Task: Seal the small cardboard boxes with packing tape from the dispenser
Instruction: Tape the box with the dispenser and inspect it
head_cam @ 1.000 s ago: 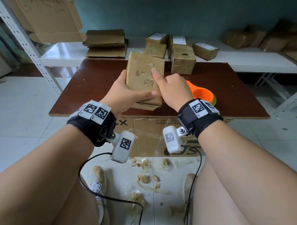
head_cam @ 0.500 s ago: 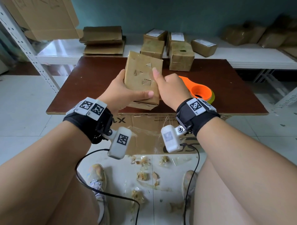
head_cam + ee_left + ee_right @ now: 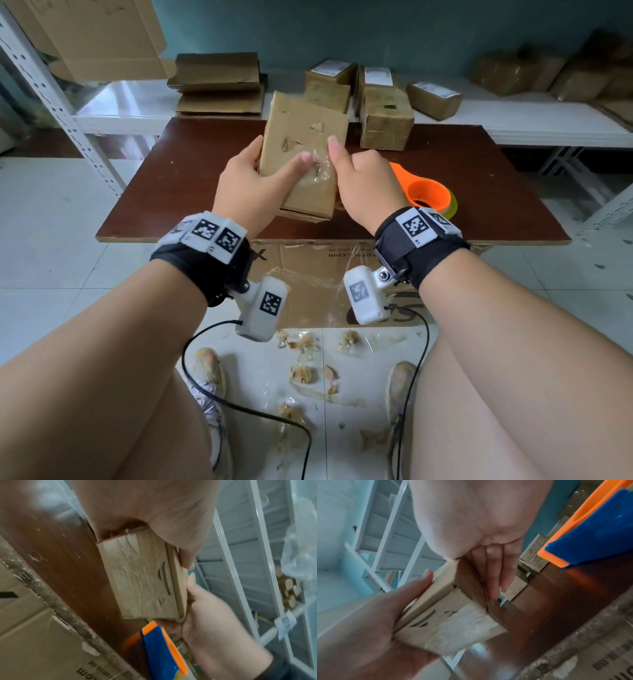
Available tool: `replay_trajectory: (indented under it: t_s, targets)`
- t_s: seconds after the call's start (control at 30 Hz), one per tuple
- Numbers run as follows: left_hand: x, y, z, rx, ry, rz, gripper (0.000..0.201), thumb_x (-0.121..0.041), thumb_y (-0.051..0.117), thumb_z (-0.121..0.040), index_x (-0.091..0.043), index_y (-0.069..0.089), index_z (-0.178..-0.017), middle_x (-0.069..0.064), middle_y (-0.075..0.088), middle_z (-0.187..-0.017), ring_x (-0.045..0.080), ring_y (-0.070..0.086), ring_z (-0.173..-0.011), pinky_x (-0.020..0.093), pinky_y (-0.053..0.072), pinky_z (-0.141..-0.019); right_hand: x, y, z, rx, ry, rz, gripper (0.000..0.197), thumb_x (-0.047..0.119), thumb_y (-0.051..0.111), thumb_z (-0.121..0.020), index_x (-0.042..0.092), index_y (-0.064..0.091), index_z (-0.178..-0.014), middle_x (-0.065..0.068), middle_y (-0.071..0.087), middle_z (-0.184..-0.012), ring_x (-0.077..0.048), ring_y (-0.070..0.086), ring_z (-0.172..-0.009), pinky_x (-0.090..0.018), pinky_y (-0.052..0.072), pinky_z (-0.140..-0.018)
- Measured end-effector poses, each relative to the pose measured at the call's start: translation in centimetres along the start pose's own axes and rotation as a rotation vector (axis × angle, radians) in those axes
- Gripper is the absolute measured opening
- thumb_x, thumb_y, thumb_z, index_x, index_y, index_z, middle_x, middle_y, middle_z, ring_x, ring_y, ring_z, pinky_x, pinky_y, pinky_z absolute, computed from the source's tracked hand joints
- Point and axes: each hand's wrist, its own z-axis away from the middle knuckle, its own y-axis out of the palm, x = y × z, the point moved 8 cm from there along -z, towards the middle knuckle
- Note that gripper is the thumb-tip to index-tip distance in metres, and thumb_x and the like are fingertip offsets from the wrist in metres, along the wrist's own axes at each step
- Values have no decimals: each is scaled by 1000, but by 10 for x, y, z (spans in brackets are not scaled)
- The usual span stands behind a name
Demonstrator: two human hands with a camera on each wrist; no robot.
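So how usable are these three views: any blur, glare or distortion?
Head view: sharp and evenly lit, with wide-angle bending at the edges and glare on the white shelf. Left wrist view: the box reads clearly, the tape dispenser is smeared. Right wrist view: soft throughout, with the left hand blurred and an orange reflection on the table.

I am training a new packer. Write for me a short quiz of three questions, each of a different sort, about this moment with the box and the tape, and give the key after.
1. True or false: the tape dispenser is in the right hand.
2. Which hand grips the small cardboard box from its left side?
A. left hand
B. right hand
C. neither
3. Fill in: the dispenser lies on the brown ____.

Key:
1. False; it lies on the table, and the right hand is at the box.
2. A
3. table
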Motion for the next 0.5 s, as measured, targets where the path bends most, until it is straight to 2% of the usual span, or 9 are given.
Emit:
replay_trajectory:
  t_s: [0.07, 0.13, 0.2, 0.27, 0.33, 0.43, 0.5]
  targets:
    - [0, -4, 0, -81, 12, -52, 57, -73, 80, -79, -36, 72, -121, -21, 79, -106, -4, 74, -97, 34, 63, -91, 9, 1, 5, -28, -46, 24, 70, 60, 30, -110, 18, 49, -57, -3, 58, -59, -31, 58, -70, -42, 45, -71]
    - [2, -4, -4, -107, 18, -29, 65, -77, 83, -72, -32, 73, -118, -19, 79, -105, -2, 75, -97, 36, 63, -92, 15, 6, 12, -45, -83, 48, 68, 65, 26, -108, 23, 53, -62, -3, 63, -66, -30, 61, -77, -42, 45, -73]
    - [1, -4, -7, -104, 32, -85, 60, -77, 78, -77, -31, 74, -117, -18, 79, -104, -2, 74, -96, 38, 63, -92, 14, 9, 16, -42, -74, 39, 71, 72, 25, -105, 21, 49, -61, -1, 60, -64, -28, 60, -73, -42, 47, -71]
    - [1, -2, -12, -86, 36, -189, 62, -83, 67, -82, -32, 73, -117, -17, 79, -103, 1, 74, -96, 41, 62, -92, 8, 9, 15, -36, -37, 28, 73, 78, 30, -101, 18, 42, -61, 1, 51, -60, -25, 54, -64, -41, 42, -62]
    - [2, 5, -14, -49, 11, -316, 65, -86, 54, -88, -30, 70, -118, -13, 77, -102, 11, 73, -95, 43, 61, -90, 0, 5, 10, -21, 1, 48, 76, 86, 40, -92, 16, 46, -64, 2, 51, -60, -22, 52, -59, -39, 37, -55]
    - [8, 15, -15, 22, -34, -425, 68, -80, 41, -98, -21, 64, -123, -2, 74, -102, 22, 71, -93, 44, 59, -86, -13, -2, 3, 0, 5, 28, 83, 97, 52, -75, 14, 56, -69, 1, 54, -61, -20, 52, -56, -36, 40, -55]
    - [11, 18, -14, 92, -11, -393, 66, -75, 38, -102, -18, 63, -127, 1, 74, -104, 24, 71, -95, 42, 59, -84, -19, -7, -2, 4, 8, 25, 81, 95, 55, -76, 14, 55, -69, -4, 52, -61, -22, 49, -56, -37, 39, -56]
